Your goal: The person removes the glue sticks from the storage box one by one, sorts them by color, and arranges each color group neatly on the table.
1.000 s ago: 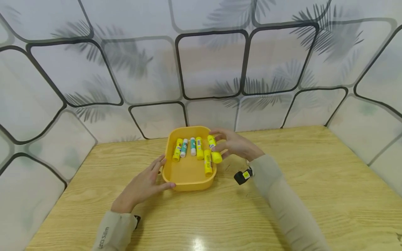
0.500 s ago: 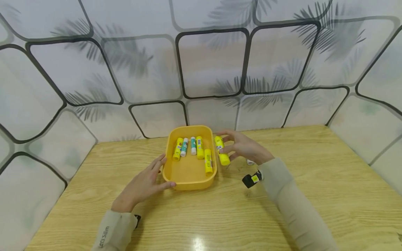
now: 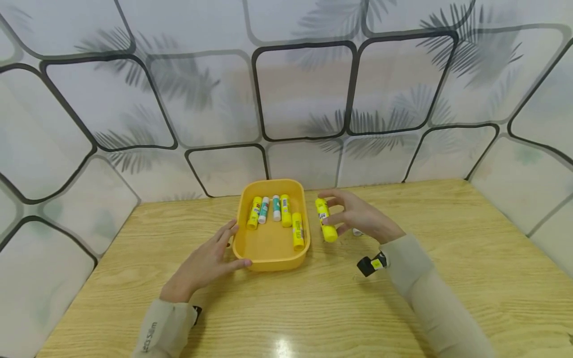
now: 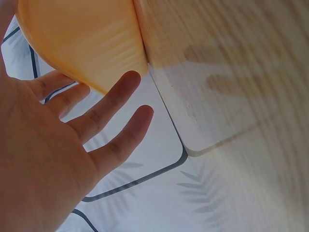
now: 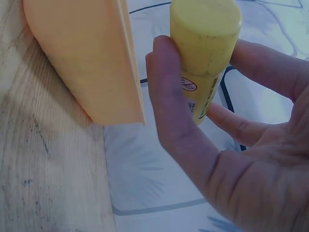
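Observation:
A yellow glue stick (image 3: 326, 220) is pinched between the thumb and fingers of my right hand (image 3: 358, 214), just right of the yellow plastic tray (image 3: 270, 266). In the right wrist view the glue stick (image 5: 205, 43) shows its plain end and a small printed label. My left hand (image 3: 206, 266) rests at the tray's left front corner with spread fingers, the thumb at the front rim. Inside the tray lie a yellow glue stick (image 3: 254, 213) and a teal-and-white one (image 3: 264, 210) at left, another teal-and-white one (image 3: 276, 208) mid-back, and two yellow ones (image 3: 286, 211) (image 3: 297, 231) at right.
A small white object (image 3: 356, 231) lies on the wooden table (image 3: 286, 308), mostly hidden behind my right hand. A patterned wall covering (image 3: 304, 99) rises close behind the tray and on both sides.
My right hand has carried the yellow glue stick from over the tray's right rim outward to the right. The small white object has come into view beneath it. My left hand and the tray stay put.

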Action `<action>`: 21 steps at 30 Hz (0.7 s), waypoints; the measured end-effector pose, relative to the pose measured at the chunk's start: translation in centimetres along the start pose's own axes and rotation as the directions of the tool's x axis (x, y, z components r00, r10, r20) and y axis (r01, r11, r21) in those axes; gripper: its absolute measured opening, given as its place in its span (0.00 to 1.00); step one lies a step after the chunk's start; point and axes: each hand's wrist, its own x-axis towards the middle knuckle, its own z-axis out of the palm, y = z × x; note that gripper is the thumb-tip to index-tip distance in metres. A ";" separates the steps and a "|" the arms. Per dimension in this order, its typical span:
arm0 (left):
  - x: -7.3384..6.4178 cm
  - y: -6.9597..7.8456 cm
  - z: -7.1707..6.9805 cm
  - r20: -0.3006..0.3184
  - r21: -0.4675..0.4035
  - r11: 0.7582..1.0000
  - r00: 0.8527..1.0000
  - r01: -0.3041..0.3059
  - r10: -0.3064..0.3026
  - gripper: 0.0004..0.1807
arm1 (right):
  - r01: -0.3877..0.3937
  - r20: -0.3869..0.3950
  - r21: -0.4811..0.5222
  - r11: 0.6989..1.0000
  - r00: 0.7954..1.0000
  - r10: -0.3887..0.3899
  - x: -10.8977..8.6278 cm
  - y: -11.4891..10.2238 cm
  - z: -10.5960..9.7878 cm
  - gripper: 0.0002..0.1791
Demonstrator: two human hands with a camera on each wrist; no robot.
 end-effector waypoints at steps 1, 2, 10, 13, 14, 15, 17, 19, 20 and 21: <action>0.0 0.0 0.0 0.000 0.001 1.000 1.000 0.003 -0.003 0.53 | 0.004 0.001 0.004 1.000 1.000 -0.004 -0.1 0.1 0.0 0.42; -0.1 0.0 0.0 0.000 0.002 1.000 1.000 0.005 -0.005 0.53 | 0.006 0.004 0.008 1.000 1.000 -0.006 -0.2 0.2 -0.1 0.42; -0.2 -0.1 0.0 -0.001 0.001 1.000 1.000 0.011 -0.011 0.53 | 0.007 0.000 -0.002 1.000 1.000 -0.007 -1.2 1.1 -0.6 0.39; -0.2 -0.1 0.1 -0.004 -0.001 1.000 1.000 0.014 -0.014 0.53 | 0.006 -0.003 -0.019 1.000 1.000 -0.006 -1.7 1.6 -0.9 0.39; -0.2 -0.1 0.1 -0.004 -0.004 1.000 1.000 0.016 -0.016 0.53 | 0.005 -0.004 -0.023 1.000 1.000 -0.005 -1.9 1.8 -1.1 0.39; -0.2 -0.1 0.1 -0.004 -0.005 1.000 1.000 0.016 -0.016 0.53 | 0.008 -0.006 -0.026 1.000 1.000 -0.008 -2.1 2.0 -1.2 0.39; -0.1 -0.1 0.1 -0.004 -0.008 1.000 1.000 0.017 -0.017 0.54 | 0.011 -0.011 -0.020 1.000 1.000 -0.011 -2.5 2.4 -1.4 0.39; 0.0 -0.2 0.2 -0.002 -0.009 1.000 1.000 0.015 -0.015 0.54 | 0.016 -0.015 -0.009 1.000 1.000 -0.016 -2.9 2.8 -1.6 0.39; 0.0 -0.2 0.2 -0.001 -0.008 1.000 1.000 0.013 -0.013 0.54 | 0.018 -0.015 0.000 1.000 1.000 -0.018 -3.0 3.0 -1.7 0.39; 0.0 -0.2 0.2 -0.002 -0.004 1.000 1.000 0.011 -0.011 0.54 | 0.021 -0.014 0.009 1.000 1.000 -0.021 -3.1 3.2 -1.8 0.40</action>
